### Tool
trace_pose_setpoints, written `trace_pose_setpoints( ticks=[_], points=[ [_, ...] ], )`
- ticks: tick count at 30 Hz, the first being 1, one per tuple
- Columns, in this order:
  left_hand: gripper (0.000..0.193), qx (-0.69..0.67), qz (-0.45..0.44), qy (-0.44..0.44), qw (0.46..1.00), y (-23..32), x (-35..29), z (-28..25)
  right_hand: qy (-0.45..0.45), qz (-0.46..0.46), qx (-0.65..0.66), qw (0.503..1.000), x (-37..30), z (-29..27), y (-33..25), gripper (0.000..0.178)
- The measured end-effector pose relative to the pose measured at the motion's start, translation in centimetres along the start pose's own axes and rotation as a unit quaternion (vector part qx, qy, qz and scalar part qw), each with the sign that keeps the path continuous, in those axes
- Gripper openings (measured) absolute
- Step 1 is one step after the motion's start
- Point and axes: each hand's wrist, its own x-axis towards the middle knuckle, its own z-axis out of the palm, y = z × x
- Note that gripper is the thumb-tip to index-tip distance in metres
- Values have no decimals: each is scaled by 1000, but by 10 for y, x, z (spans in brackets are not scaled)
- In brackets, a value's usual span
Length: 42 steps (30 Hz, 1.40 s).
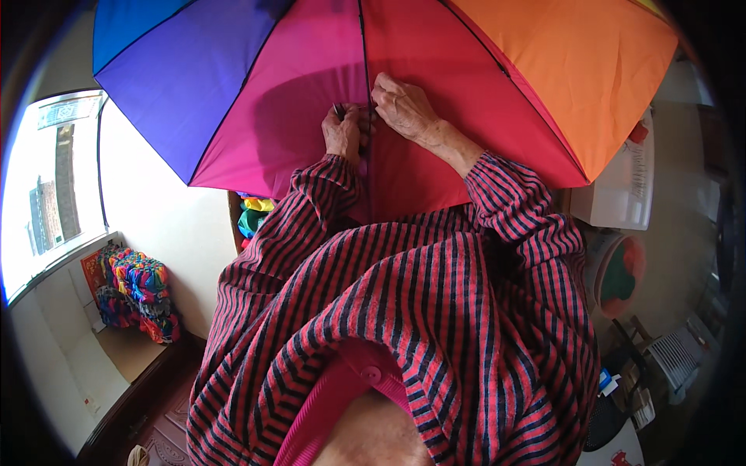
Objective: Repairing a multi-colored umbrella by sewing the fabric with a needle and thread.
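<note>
An opened umbrella (295, 74) with blue, purple, pink, red and orange panels spreads in front of me, its inner side facing me. A thin dark rib (363, 46) runs down between the pink and red panels. On the pink side of this rib, my left hand (342, 133) is closed, and a small dark pointed thing (337, 111) sticks up from its fingers. Just across the rib, over the red panel, my right hand (406, 107) has its fingers curled in a pinch close to the rib. Whatever those fingertips hold is too small to see.
Several colourful fabric pieces (255, 215) show below the umbrella's left edge. A multicoloured yarn bundle (140, 283) sits on a ledge by the bright window (62, 163). At right are a white plastic box (622, 190) and a round tub (620, 268).
</note>
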Motion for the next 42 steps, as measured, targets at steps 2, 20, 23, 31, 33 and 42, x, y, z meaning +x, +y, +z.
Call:
trace_pose_setpoints(
  ticks=[2, 20, 23, 31, 33, 42],
  points=[
    [13, -17, 11, 9, 1000, -1, -2, 2, -9, 14, 4, 1000, -2, -1, 1, 14],
    [11, 33, 24, -6, 999, 7, -9, 5, 13, 163, 220, 962, 12, -52, 31, 13],
    [12, 79, 52, 20, 995, 1, -9, 3, 283, 356, 630, 629, 36, -111, 26, 8],
    [15, 127, 67, 58, 988, 2, -12, 8, 63, 101, -109, 987, 9, -32, 8, 12],
    [15, 104, 63, 52, 991, 6, -14, 10, 23, 112, -138, 984, 9, -25, -3, 10],
    [14, 37, 71, 39, 996, -1, -11, 6, -74, 47, -140, 986, 0, -7, -23, 6]
  ],
)
